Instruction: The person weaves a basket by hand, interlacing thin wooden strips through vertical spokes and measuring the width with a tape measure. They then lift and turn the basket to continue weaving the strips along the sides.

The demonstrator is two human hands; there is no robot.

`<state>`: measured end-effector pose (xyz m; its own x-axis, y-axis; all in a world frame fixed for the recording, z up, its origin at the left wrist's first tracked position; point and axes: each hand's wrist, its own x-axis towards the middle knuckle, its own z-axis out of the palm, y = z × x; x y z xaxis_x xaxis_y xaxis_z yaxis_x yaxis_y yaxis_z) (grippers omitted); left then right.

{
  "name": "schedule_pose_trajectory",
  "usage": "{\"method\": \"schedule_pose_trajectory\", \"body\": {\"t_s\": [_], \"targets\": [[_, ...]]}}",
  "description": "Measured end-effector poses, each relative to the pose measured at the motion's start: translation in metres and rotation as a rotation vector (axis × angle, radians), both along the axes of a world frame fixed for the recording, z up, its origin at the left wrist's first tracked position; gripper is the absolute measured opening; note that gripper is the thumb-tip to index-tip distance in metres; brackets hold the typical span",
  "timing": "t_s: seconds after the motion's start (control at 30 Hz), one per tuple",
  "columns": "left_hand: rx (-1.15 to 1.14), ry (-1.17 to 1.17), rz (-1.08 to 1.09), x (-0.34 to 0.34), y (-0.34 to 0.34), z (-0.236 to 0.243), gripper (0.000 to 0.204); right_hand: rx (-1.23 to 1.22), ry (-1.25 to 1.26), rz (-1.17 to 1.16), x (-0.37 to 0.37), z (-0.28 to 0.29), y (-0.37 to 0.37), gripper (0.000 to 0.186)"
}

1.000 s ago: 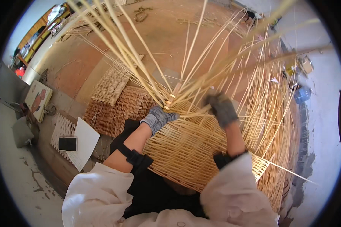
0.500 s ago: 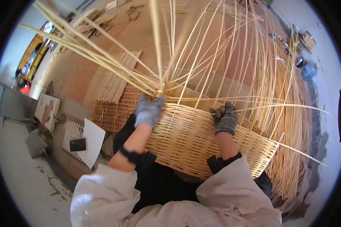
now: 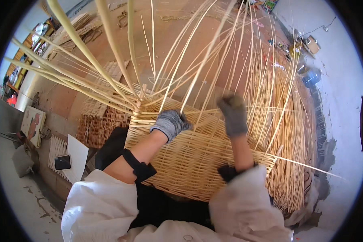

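This was a workshop for wicker weaving. A large piece of unfinished wickerwork [image 3: 185, 165] took up the foreground, with long stakes [image 3: 112, 40] sticking up loose along its edge. To the right lay a great heap of rods [image 3: 286, 181], pale and uncut-looking. Woven panels [image 3: 97, 131] rested on the brown floor [image 3: 167, 28] to the left, and flat pieces [image 3: 74, 25] were piled farther off, beside a dark tangle [image 3: 123, 19], perhaps cord. The right wall [image 3: 345, 72] was plain and worn, its paint patchy near the bottom.

The golden wicker basket [image 3: 189, 163] is unfinished, long rods [image 3: 111, 34] fanning upward.
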<state>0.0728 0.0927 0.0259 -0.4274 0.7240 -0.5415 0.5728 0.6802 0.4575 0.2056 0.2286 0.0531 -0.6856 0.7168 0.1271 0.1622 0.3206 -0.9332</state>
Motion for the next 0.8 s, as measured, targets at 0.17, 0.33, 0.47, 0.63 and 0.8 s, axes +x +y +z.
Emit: {"method": "schedule_pose_trajectory", "body": {"t_s": [0.17,0.33,0.47,0.63,0.8], "targets": [[0.016,0.066,0.132,0.005,0.023,0.008,0.047,0.193,0.171,-0.413,-0.051,-0.058,0.074,0.053],[-0.135,0.158,0.231,0.029,0.037,0.029,0.061,-0.405,0.538,-0.403,0.064,-0.026,-0.016,0.037],[-0.124,0.229,0.156,0.037,0.047,0.047,0.064,-0.460,0.726,-0.289,0.071,-0.017,-0.025,0.031],[0.047,0.209,-0.248,0.084,0.088,0.004,0.051,-0.169,0.287,-0.178,0.186,-0.174,0.085,0.012],[0.076,0.025,-0.058,0.085,0.074,0.003,0.049,1.051,-0.743,0.211,0.048,-0.015,0.085,0.015]]}}
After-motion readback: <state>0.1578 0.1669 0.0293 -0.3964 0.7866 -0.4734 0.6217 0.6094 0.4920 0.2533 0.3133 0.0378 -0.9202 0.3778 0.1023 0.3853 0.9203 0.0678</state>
